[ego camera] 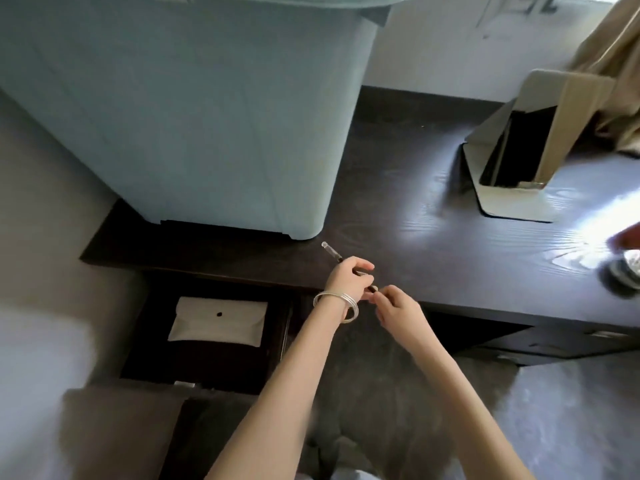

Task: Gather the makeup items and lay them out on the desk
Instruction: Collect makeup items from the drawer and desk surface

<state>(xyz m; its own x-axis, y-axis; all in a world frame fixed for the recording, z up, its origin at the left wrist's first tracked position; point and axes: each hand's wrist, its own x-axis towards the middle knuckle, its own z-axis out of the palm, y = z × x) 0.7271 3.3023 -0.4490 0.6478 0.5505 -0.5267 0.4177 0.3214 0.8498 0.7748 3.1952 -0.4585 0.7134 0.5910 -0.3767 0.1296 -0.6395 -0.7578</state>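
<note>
My left hand is closed around a slim dark makeup pencil with a clear cap, held just above the front edge of the dark wooden desk. The capped end points up and to the left, toward the bin. My right hand pinches the pencil's lower end with its fingertips, right beside my left hand. Silver bangles circle my left wrist. In the open drawer below the desk on the left lies a flat white pouch with a dark snap.
A tall pale blue bin stands on the desk's left part. A folding mirror stand sits at the back right, with beige cloth draped over it. A small glass jar is at the right edge. Closed drawers are below the desk on the right.
</note>
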